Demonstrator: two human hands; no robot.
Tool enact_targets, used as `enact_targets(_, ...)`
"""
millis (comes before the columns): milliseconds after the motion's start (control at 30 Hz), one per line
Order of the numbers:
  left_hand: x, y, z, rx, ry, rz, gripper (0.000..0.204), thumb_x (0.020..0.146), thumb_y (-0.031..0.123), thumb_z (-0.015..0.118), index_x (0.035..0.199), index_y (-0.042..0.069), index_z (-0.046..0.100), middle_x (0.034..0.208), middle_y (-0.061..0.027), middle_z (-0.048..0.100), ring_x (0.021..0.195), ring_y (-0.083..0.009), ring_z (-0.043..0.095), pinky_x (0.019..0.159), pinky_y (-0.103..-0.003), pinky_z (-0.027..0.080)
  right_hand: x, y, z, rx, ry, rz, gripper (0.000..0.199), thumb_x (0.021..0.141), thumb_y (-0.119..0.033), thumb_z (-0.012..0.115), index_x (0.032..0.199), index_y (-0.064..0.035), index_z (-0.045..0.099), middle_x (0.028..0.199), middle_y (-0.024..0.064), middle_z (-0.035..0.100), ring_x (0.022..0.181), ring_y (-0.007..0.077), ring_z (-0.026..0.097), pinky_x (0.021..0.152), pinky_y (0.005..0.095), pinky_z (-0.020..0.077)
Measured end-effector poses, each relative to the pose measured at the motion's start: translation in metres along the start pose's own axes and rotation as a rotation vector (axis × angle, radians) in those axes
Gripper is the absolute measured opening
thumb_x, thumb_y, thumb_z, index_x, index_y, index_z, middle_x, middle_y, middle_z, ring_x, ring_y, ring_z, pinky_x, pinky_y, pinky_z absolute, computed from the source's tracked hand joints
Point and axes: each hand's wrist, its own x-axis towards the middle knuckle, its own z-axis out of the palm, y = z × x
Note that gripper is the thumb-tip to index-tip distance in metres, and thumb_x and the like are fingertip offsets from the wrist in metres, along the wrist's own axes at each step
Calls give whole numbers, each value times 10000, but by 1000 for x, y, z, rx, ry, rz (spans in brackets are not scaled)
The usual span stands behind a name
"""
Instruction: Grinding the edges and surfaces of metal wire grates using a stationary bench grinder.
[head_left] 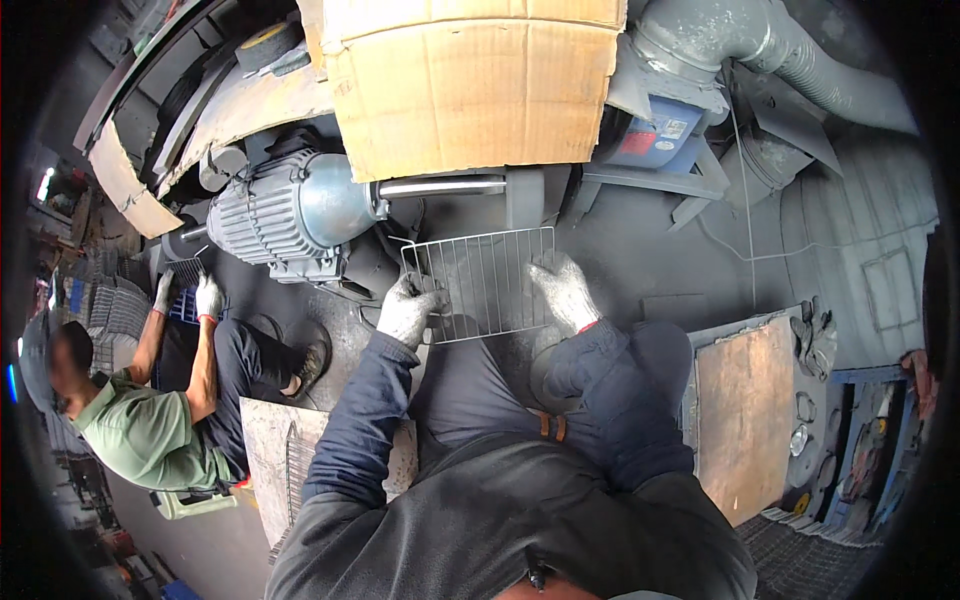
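Observation:
Between my two gloved hands is a wire rack [487, 283], a flat metal grid with thin parallel bars and a bent prong at its upper left corner. My left hand [408, 312], in a pale work glove, grips the rack's left edge. At the opposite edge, my right hand [563, 292] is closed on the rack, also gloved. The rack is held over my knees, just below a grey wheel [524, 198] on a shiny shaft [445, 187]. Cardboard [470, 95] covers the top of that wheel.
A ribbed electric motor [290, 208] stands left of the shaft. At far left, a seated co-worker [150, 420] in gloves holds another rack. A board [745, 420] lies at my right, with piled wire racks [810, 560] behind it. A grey duct [790, 50] runs at upper right.

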Motion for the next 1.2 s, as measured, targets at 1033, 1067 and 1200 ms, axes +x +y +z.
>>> enact_targets(1033,-72,-12,83,-392,-9,172,291,1016,66,672,1278,5,562,980,-97,709,732,-155,692,662,-293,591,-142,-9,-38,951,249,-121,444,1014,-117,670,1422,-9,533,1340,178,629,1252,335,624,1114,503,503)
enact_targets(1067,-69,-7,81,-345,15,169,230,1013,67,679,1211,13,574,899,-78,690,651,-151,659,599,-293,563,-131,18,-60,555,511,-232,468,1003,-134,678,1429,5,542,1358,190,631,1229,323,636,1091,474,513)
enact_targets(1200,-55,19,80,-225,-121,50,249,989,56,714,1195,4,584,935,-60,697,723,-121,662,622,-274,565,-99,-38,-91,-31,281,-147,511,983,-208,720,1412,37,591,1378,197,655,1169,277,665,1013,415,542)
